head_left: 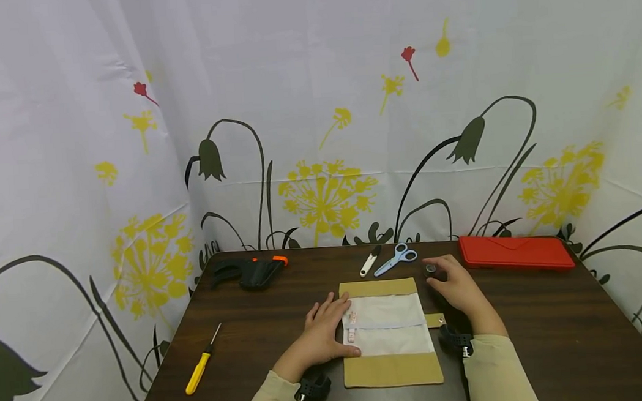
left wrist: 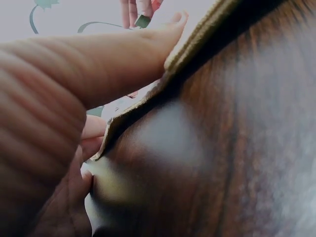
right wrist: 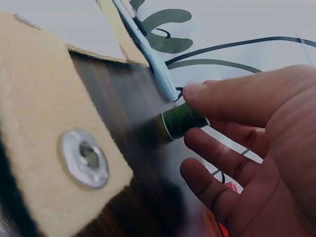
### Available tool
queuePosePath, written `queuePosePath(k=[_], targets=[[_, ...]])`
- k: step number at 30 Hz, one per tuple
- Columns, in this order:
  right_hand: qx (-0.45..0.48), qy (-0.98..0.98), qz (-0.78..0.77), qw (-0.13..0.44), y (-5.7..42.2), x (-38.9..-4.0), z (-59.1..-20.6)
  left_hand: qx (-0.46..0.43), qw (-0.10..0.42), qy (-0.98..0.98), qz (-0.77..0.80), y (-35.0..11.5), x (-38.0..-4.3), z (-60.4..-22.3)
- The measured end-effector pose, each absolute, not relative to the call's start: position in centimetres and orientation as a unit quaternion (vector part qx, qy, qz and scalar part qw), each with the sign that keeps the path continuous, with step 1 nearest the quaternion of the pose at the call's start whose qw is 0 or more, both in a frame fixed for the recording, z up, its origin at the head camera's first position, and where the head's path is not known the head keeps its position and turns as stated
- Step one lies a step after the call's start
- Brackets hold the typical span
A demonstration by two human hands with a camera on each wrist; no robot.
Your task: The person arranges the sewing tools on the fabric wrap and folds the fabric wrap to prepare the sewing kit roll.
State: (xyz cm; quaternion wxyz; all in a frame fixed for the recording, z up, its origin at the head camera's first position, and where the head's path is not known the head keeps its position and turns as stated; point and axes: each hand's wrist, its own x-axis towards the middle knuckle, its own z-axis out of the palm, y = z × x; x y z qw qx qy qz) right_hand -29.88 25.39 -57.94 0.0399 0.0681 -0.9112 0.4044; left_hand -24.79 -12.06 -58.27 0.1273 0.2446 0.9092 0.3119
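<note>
A tan fabric case (head_left: 392,371) with a white lining lies unfolded on the dark wooden table. My left hand (head_left: 320,335) rests along its left edge, fingers spread and thumb extended on the lower part. In the left wrist view the thumb (left wrist: 133,59) lies over the case's edge. Beyond the case's right side, my right hand (head_left: 461,287) pinches a spool of dark green thread (right wrist: 181,121) between thumb and fingers. Near that hand, a strap (head_left: 435,320) with a metal snap (right wrist: 84,158) sticks out from the case. A small pinkish printed strip (head_left: 352,326) sits at the lining's left.
Light blue scissors (head_left: 396,259) and a white-and-black tool (head_left: 370,261) lie behind the case. A red case (head_left: 516,252) is at the back right, a black-and-orange tool (head_left: 250,272) at the back left. A yellow-handled screwdriver (head_left: 201,364) lies left. A patterned curtain (head_left: 315,103) hangs behind.
</note>
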Motion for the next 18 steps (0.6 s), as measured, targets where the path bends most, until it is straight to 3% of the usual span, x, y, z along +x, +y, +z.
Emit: queuePosePath(k=[18], targets=[[0.035,-0.911,0.407,0.048,25.14,-29.87,-58.3,0.243,0.117,0.912,0.31,-11.97,-24.57,-58.1]])
